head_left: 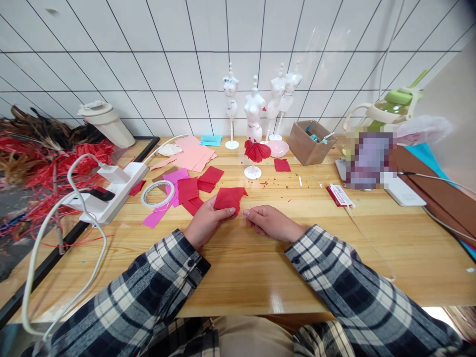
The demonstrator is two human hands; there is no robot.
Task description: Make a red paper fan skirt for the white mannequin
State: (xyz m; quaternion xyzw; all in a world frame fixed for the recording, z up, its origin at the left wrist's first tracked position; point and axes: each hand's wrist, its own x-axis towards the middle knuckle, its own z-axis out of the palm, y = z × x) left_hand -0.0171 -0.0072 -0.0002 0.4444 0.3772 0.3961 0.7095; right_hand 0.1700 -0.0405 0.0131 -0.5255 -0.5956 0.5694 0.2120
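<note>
My left hand (206,220) rests on the wooden table (260,267) and pinches the near edge of a red piece of fabric (228,197), which stands up slightly from the fingers. My right hand (269,221) lies just right of it, fingers curled shut in a loose fist; its fingertips are close to the fabric's right corner, and I cannot make out anything in them. Behind the fabric stands a small white mannequin (254,130) wearing a red ruffled skirt (257,151). More red and pink fabric squares (193,186) lie left of the hands beside a roll of tape (158,194).
Three more white mannequins (278,99) stand by the tiled wall. A cardboard box (310,143), a pink bowl (278,148) and a white power strip (111,191) with cables sit on the table. Red raffia and feathers (44,158) pile at far left. A green-lidded bottle (390,109) stands at right.
</note>
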